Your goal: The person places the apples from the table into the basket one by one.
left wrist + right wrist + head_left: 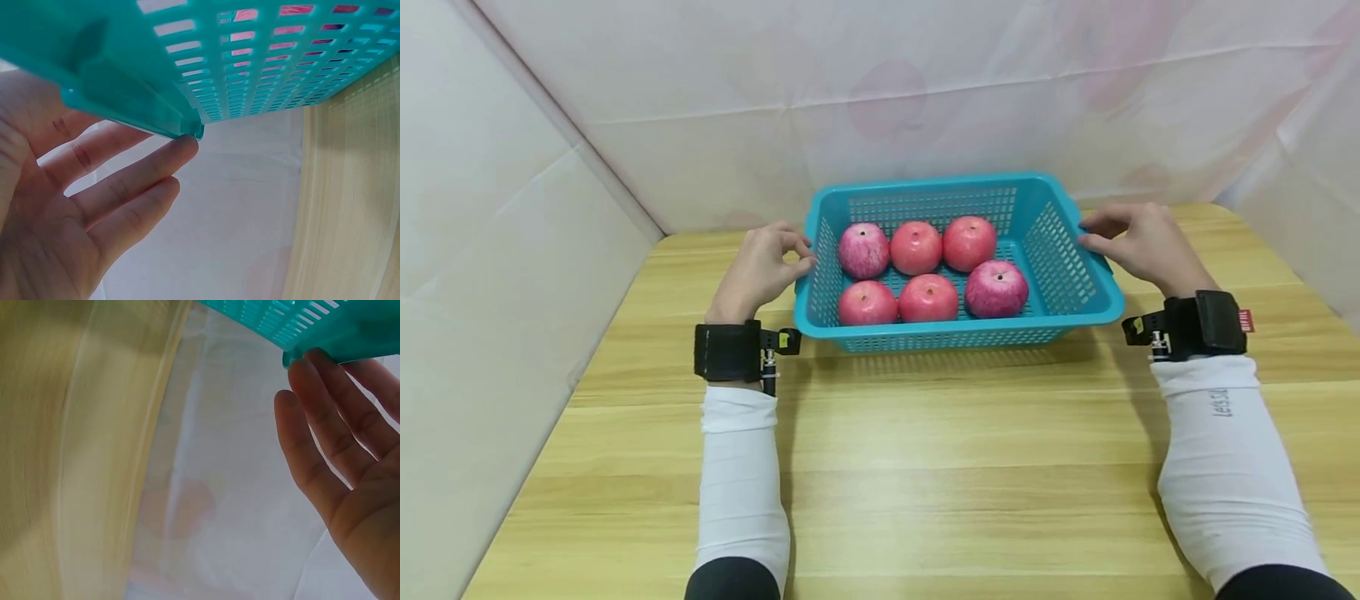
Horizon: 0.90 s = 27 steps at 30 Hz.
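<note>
A turquoise plastic basket (962,331) with slotted walls holds several apples (928,297) in two rows. Most are pinkish red; a streaked purplish one (862,251) sits at the back left and another (997,289) at the front right. My left hand (763,265) pinches the basket's left end at the rim; the left wrist view shows its fingers (134,181) stretched under the handle flap (131,94). At the opposite end my right hand (1150,240) pinches the rim, with fingertips (303,372) against the underside of the handle in the right wrist view.
Beneath lies a light wood-grain table (955,483), with the basket near its back edge. A pale cloth (925,92) with faint pink spots hangs behind it, and a white panel (497,208) stands along the left side. Black straps with small cameras circle both wrists.
</note>
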Each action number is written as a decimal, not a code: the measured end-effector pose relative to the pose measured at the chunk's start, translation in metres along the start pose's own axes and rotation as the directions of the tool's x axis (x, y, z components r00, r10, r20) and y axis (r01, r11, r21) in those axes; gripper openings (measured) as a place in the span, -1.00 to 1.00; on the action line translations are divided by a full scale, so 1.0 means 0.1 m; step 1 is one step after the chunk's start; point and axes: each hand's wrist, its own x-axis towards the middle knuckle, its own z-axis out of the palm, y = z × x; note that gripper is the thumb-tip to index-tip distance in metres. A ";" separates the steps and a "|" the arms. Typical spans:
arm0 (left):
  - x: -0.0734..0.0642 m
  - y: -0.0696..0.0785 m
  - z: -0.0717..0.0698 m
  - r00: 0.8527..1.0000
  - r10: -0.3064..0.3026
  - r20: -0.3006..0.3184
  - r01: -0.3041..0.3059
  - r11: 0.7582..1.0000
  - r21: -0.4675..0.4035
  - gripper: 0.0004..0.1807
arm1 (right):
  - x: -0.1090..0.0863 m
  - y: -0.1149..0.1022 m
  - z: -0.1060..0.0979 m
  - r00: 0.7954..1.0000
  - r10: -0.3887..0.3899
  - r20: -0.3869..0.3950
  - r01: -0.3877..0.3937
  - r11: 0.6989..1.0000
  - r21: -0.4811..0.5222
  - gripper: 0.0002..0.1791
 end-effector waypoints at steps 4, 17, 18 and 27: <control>0.00 0.01 0.01 1.000 0.000 -0.002 0.000 1.000 0.003 -0.86 | -0.02 0.01 0.00 1.000 -0.001 -0.014 0.001 1.000 0.001 -0.66; -0.02 -0.01 0.00 1.000 -0.010 0.002 0.010 1.000 -0.011 -0.86 | -0.03 0.00 0.01 1.000 0.014 -0.007 -0.014 1.000 0.015 -0.66; -0.01 -0.02 0.00 1.000 -0.007 0.002 0.007 1.000 -0.010 -0.86 | -0.03 0.01 0.01 1.000 0.020 -0.007 -0.020 1.000 0.016 -0.65; 0.00 -0.03 0.02 1.000 -0.001 -0.008 0.001 1.000 -0.010 -0.87 | -0.02 0.03 0.02 0.999 0.036 0.007 -0.036 0.999 0.022 -0.63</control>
